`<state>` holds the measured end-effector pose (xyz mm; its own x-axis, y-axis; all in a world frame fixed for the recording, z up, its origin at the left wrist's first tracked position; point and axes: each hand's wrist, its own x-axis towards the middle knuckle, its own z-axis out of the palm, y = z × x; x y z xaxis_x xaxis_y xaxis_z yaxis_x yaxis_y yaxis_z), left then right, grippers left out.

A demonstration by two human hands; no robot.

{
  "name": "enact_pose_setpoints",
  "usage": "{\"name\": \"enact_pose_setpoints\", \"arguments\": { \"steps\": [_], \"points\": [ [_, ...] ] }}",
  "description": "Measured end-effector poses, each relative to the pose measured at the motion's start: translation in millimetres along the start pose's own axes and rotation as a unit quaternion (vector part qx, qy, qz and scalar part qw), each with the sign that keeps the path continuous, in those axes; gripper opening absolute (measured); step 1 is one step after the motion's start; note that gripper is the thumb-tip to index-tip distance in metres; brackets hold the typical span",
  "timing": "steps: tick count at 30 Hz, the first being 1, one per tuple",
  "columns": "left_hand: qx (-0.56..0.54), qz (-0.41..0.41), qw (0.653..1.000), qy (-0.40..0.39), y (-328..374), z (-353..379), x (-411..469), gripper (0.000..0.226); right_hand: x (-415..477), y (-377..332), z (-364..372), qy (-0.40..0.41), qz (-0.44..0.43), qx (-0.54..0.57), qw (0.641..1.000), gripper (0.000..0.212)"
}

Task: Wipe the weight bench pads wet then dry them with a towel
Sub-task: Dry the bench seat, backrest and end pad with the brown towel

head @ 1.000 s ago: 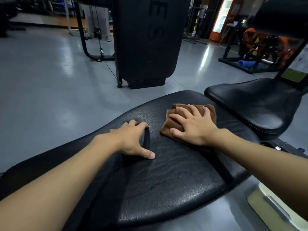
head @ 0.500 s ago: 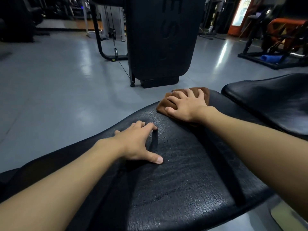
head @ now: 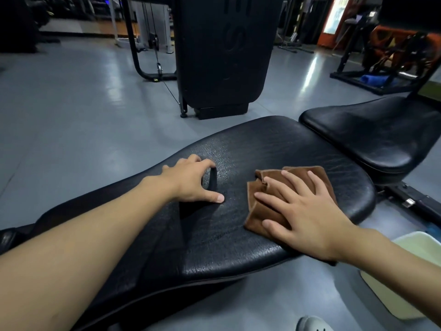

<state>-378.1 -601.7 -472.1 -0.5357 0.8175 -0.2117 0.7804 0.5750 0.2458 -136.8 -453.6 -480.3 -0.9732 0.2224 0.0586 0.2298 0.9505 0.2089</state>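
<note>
So we're looking at the long bench pad (head: 262,151). It's black vinyl with a crinkly leather grain, rounded at its far end, and it's glinting with fine wet specks just past our left hand (head: 191,182). The brown towel (head: 260,211) is lying on the pad's right half. It's a soft, rumpled, folded wad with its layers fanning out on the far side.

Edge-wise, a corner of the towel is peeking out under our wrist right at the pad's right edge. Bare vinyl is showing between our two hands, and more is running from the towel out to the rounded end. The smoother, shinier seat pad (head: 372,137) is sitting just off that far end with a narrow gap between. Off the pad's left side the glossy grey floor (head: 71,115) is stretching wide open. A tall black machine housing (head: 222,56) is standing well beyond the pad's far side. A pale tub (head: 381,295) is sitting on the floor by the pad's near right side, partly hidden behind our forearm.

Grip: our right hand (head: 307,216) is pressing palm-down on the towel, fingers spread and nearly straight, not curling round it. Our left hand is bracing on the pad's left side, fingertips arching down onto the vinyl. Its thumb is sticking out flat toward the towel without touching it, and it's holding nothing.
</note>
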Motion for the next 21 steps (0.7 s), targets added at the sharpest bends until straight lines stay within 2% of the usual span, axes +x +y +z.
{"name": "enact_pose_setpoints", "arguments": {
  "steps": [3,10,13,18,21],
  "points": [
    [-0.017,0.001,1.0,0.004,-1,-1,-7,0.097,-9,-3,0,0.004,0.005,0.002,1.0,0.058],
    [-0.029,0.009,0.999,-0.043,-29,2,-12,0.137,3,0,3,0.016,-0.002,-0.005,1.0,0.059],
    [-0.035,0.011,0.998,-0.041,-30,3,-9,0.132,24,0,2,0.003,0.001,-0.007,1.0,0.061],
    [-0.006,-0.002,0.999,-0.051,-24,2,-13,0.123,90,1,-1,-0.034,0.025,0.019,0.999,0.078],
    [0.011,-0.012,0.998,-0.054,-22,2,-12,0.127,143,4,2,-0.041,0.031,0.019,0.998,0.07]
  ]
}}
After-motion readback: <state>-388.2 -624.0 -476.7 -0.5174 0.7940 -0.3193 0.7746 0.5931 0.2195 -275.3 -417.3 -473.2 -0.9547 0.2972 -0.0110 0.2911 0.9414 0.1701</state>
